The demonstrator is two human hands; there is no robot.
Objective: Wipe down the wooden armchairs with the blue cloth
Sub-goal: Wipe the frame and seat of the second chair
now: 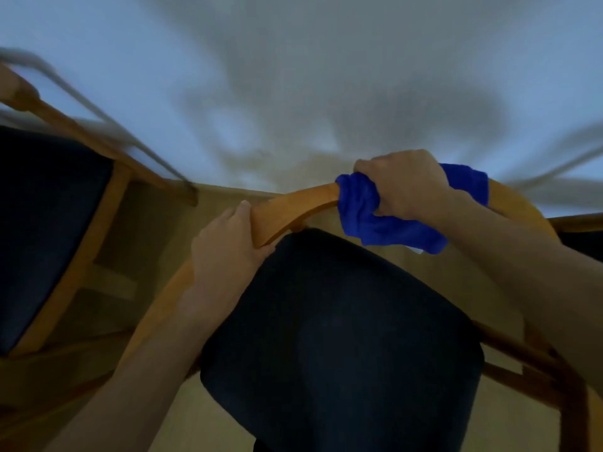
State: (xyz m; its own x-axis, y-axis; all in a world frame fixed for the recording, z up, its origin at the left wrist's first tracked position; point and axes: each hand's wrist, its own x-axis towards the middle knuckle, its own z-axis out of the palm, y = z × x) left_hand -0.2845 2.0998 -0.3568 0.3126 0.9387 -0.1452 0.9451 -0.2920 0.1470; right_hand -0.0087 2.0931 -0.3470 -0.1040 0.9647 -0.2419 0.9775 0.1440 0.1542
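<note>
Dark seat cushion nearest, framed by the armchair's curved wooden rail. Left hand grips the rail bare, fingers curled round it; right hand clamps the bunched blue cloth onto the rail top. Risk: loose cloth tail hangs off the wood, so a fast stroke may skip the underside; view blurred; no containers visible; second chair at left.

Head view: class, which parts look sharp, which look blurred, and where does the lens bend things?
Head view: the blue cloth and both hands are fairly sharp; the second chair at left streaks with motion blur; the wide-angle lens bows the edges.
</note>
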